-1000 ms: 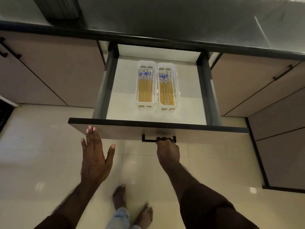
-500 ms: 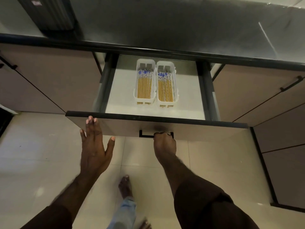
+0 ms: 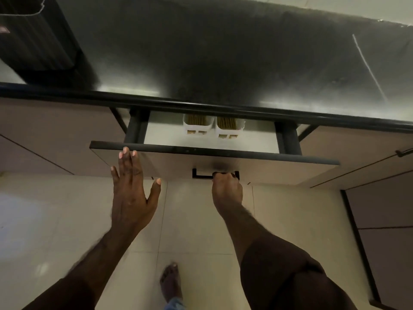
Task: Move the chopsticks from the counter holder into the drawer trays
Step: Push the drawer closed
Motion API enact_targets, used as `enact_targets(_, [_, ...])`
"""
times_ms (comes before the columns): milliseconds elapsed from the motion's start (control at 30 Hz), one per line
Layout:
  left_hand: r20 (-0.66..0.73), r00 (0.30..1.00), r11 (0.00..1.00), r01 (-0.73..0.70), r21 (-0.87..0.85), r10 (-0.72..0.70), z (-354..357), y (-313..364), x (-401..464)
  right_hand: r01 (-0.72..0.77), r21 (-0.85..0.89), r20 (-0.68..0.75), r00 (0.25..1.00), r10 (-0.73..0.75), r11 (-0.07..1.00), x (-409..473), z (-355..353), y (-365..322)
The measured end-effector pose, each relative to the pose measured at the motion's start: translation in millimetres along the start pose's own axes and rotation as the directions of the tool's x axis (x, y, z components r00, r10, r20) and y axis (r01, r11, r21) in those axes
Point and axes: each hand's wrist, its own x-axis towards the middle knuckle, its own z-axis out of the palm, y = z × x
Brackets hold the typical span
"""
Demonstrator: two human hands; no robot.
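My right hand (image 3: 226, 189) is clenched around the black handle (image 3: 202, 174) on the drawer (image 3: 257, 171) front. My left hand (image 3: 131, 189) is flat and spread, holding nothing, with its fingertips (image 3: 126, 151) on the drawer's top edge, off to the side of my right hand.

The drawer is only partly out. Past my hands, deep inside it, I see the near ends of two white trays (image 3: 197, 126) side by side. The chopsticks (image 3: 226, 122) lie in them, and most of their length is hidden under the edge of the dark table (image 3: 223, 63). A dark ribbed thing (image 3: 33, 34) stands far past my left hand on the table. I cannot tell if it is the holder, and I see no chopsticks in it.

So I think the moving part is done, and the step now is shutting the drawer.

To do it well, I should push with both hands at the same speed, so the drawer goes in straight and does not jam on its side rails. I should go slowly near the end, so it does not bang and shake the trays. My left fingertips are curled over the top edge, right where the drawer meets the table. I should pull them down onto the front face before the gap shuts, or they could get pinched.
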Motion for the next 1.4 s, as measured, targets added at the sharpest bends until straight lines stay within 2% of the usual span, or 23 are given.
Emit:
enact_targets(233, [-0.021, 0.997, 0.996, -0.078, 0.044, 0.079, 17.5, -2.6, 54.0, -0.015, 0.049, -0.043, 0.999, 0.017, 0.999, 63.4, -22.0, -4.9])
enact_targets(467, [-0.046, 0.998, 0.997, -0.032, 0.068, 0.036, 31.0, 3.1, 74.4, 0.025, 0.041, -0.061, 0.998, -0.022, 0.999, 104.9, -31.4, -0.5])
enact_targets(567, [-0.051, 0.998, 0.997, -0.017, 0.078, 0.021, 35.3, 7.1, 83.4, 0.009, 0.084, 0.072, 0.997, -0.015, 0.996, 116.2, -33.9, 0.7])
enact_targets(633, [-0.056, 0.998, 0.997, 0.01, 0.079, -0.005, 37.4, 11.1, 87.4, 0.012, 0.086, 0.102, 0.995, -0.021, 0.996, 123.7, -36.9, 3.0])
enact_targets(800, [-0.079, 0.997, 0.998, 0.007, 0.067, -0.002, 42.9, 19.6, 96.7, 0.05, 0.004, 0.038, 0.998, -0.05, 0.999, 131.4, -41.3, 4.0])
enact_targets(1200, [-0.064, 0.997, 0.995, -0.035, 0.095, 0.041, 43.2, 24.9, 107.9, 0.087, 0.02, 0.007, 0.996, -0.088, 0.996, 135.3, -46.7, 6.0])
enact_targets(1400, [-0.045, 0.997, 0.996, -0.053, 0.078, 0.056, 36.5, 32.3, 103.0, 0.275, 0.034, -0.231, 0.938, -0.26, 0.961, 107.7, -53.6, 20.3])
